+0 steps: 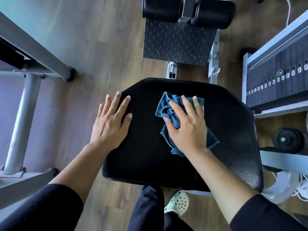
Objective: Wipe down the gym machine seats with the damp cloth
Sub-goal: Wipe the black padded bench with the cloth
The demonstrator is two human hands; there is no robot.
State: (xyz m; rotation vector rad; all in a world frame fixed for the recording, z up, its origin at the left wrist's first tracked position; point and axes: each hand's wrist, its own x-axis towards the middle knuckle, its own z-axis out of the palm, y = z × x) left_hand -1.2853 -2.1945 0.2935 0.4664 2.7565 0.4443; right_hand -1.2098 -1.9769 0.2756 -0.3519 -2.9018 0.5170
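Wiping in hand: right hand (188, 124) flat, pressing crumpled blue cloth (168, 112) mid-frame on black padded seat (150, 155); left hand (110, 120) open, bracing. Next: sweep unwiped areas.

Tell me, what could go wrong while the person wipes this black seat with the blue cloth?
The cloth is bunched under the right hand, so it may wipe only a narrow strip of the seat. The left hand rests flat over the seat's left edge; the patch beneath could be missed, or the hand could slip off.
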